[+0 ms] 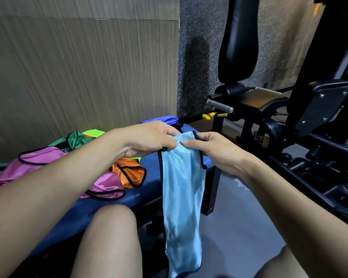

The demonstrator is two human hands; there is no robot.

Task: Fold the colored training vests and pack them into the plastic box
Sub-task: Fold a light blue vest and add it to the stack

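A light blue vest [182,189] with black trim hangs lengthwise in front of me, its lower end down between my knees. My left hand [149,138] and my right hand [211,147] both pinch its top edge, close together, above the blue bench [149,171]. On the bench to the left lie a pink vest [38,163], an orange vest [129,173], a green vest [74,140] and a neon yellow one [92,133]. A darker blue vest [161,118] lies at the bench's far end. No plastic box is in view.
A wood-grain wall [78,67] stands behind the bench. A black gym machine [289,109] with a padded seat and yellow levers fills the right side. Grey floor [235,223] shows between the bench and the machine. My knees are at the bottom of the view.
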